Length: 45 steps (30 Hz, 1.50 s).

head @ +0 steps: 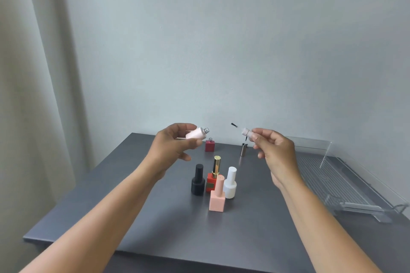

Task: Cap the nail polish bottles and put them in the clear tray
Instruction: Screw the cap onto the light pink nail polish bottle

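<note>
Left hand (170, 146) has its grip clamped on a pale pink round bottle (196, 134), uncapped, tilted w/ its threaded neck pointing right. Right hand (274, 147) grip is pinched on a pale brush cap (247, 132), brush tip pointing up-left toward the bottle; the two are near but apart, both held above the grey surface (137, 201).

On the surface behind the hands: a dark red square bottle (209, 145), uncapped, and a metallic cap (243, 149) standing w/ its brush up. Nearer the camera, a tight cluster of 4 capped bottles: black bottle (198, 180), red bottle w/ gold cap (213, 176), white bottle (230, 183), and peach square bottle (217, 195) in front. Clear tray (332, 186) sits at the surface's right side, well apart from the cluster, no bottles in it.
</note>
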{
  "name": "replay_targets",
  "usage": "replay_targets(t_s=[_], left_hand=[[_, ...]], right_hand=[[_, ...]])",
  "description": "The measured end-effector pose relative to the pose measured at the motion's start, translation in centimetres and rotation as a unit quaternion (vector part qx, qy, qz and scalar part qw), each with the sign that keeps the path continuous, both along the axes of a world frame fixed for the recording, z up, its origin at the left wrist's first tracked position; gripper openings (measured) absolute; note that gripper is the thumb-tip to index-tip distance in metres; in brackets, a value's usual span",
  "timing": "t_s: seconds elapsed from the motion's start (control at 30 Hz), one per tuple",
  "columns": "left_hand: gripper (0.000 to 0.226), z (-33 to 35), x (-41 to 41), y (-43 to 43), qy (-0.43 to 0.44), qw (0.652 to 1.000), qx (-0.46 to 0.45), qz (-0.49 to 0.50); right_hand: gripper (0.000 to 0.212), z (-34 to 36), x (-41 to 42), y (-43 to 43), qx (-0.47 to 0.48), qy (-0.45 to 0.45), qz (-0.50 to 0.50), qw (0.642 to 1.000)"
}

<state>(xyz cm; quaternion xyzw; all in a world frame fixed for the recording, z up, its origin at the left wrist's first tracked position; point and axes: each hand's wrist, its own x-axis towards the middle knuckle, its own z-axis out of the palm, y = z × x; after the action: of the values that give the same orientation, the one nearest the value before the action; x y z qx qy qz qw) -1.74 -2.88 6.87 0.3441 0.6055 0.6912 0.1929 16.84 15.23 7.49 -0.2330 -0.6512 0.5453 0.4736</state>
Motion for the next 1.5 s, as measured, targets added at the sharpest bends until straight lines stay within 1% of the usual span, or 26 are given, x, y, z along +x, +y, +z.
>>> replay_targets(t_s=[0.13,0.3,0.5,0.8,1.2,1.33,1.4,1.5], left_hand=[[0.032,-0.2,0.7,-0.1,0.008,1.0,-0.004,-0.005],[0.028,-0.7,1.1,-0.3,0.003,1.0,-0.01,-0.011],[0.028,-0.5,1.2,-0.5,0.002,1.0,-0.006,-0.01],[0.03,-0.1,1.1,-0.7,0.006,1.0,-0.006,-0.013],[0.03,0.2,1.6,-0.6,0.039,0.999,-0.023,-0.009],[0.032,0.3,2.0,-0.6,0.048,0.998,-0.031,-0.013],[0.032,0.4,2.2,-0.5,0.047,0.998,-0.03,-0.016],[0.032,0.4,2.6,-0.4,0.046,0.998,-0.024,-0.018]], right_hand=[[0.014,0.8,0.2,-1.9,0.031,-0.007,0.033,0.999],[0.015,0.9,0.0,-3.3,0.06,-0.039,0.05,0.996],[0.017,1.0,-0.3,-3.9,0.087,-0.062,0.038,0.994],[0.019,1.4,-0.3,-4.4,0.101,-0.073,0.037,0.992],[0.018,2.1,-0.4,-5.0,0.147,-0.087,0.041,0.984],[0.023,2.1,-0.5,-5.2,0.157,-0.081,0.039,0.984],[0.021,2.0,-0.6,-5.3,0.165,-0.084,0.035,0.982],[0.012,1.9,-0.6,-5.2,0.173,-0.079,0.03,0.981]])
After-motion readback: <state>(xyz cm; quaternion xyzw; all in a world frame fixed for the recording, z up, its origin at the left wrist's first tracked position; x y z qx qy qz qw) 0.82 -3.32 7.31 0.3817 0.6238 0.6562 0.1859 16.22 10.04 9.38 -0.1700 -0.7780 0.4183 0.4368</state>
